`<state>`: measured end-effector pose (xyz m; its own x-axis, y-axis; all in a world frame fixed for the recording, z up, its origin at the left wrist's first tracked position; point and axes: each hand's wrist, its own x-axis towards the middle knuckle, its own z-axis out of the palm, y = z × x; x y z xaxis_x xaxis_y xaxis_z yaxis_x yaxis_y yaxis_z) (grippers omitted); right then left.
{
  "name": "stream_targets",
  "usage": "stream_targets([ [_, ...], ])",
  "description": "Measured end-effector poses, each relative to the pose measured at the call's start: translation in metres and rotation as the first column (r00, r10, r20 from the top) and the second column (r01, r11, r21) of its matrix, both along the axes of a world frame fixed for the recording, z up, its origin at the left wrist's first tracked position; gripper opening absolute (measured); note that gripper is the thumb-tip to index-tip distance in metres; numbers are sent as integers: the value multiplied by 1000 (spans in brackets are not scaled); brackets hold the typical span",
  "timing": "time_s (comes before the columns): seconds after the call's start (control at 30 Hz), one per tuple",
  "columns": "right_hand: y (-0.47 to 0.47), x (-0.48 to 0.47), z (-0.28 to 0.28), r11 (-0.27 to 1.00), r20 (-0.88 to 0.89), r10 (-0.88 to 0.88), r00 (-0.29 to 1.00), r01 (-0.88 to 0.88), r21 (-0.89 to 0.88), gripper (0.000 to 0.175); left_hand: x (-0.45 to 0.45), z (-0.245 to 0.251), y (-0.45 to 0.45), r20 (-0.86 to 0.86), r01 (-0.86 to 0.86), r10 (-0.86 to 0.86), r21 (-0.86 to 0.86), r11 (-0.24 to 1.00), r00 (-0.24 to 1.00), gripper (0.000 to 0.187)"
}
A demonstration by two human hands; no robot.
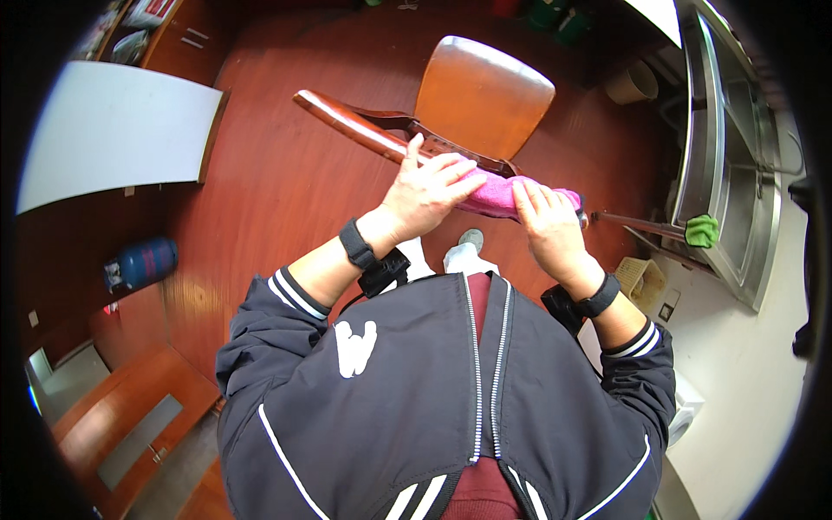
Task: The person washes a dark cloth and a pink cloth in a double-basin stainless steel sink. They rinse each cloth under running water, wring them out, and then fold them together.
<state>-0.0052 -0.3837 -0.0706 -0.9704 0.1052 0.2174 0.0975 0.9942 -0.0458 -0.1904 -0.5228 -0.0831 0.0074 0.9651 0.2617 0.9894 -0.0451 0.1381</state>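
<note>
A wooden chair stands in front of me, its back turned towards me, with a glossy brown seat [484,94] and a curved top rail [344,125]. A bright pink cloth [493,194] is wrapped over the right half of that rail. My left hand [426,192] lies across the rail near its middle, fingers on the cloth's left part and thumb raised. Farther right, my right hand [551,218] presses its fingers over the cloth close to the rail's end. Part of the rail is hidden under cloth and hands.
A stainless steel sink [718,170] stands to the right, a green cloth [702,231] on its near edge. Below are a bin [632,83] and a yellow basket [640,281]. At left are a white-topped table [123,133], a blue gas cylinder [146,263] and a wooden door [140,426].
</note>
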Motion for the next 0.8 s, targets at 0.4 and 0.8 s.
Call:
stream_targets([
  [0.4, -23, -37, 11, 976, 122, -90, 988, 112, -189, 34, -59, -9, -19, 9, 82, -84, 122, 989, 996, 27],
  [0.8, -39, -11, 9, 917, 1, -381, 924, 379, -123, 45, -75, -3, -6, 59, 317, -328, 141, 938, 943, 21],
])
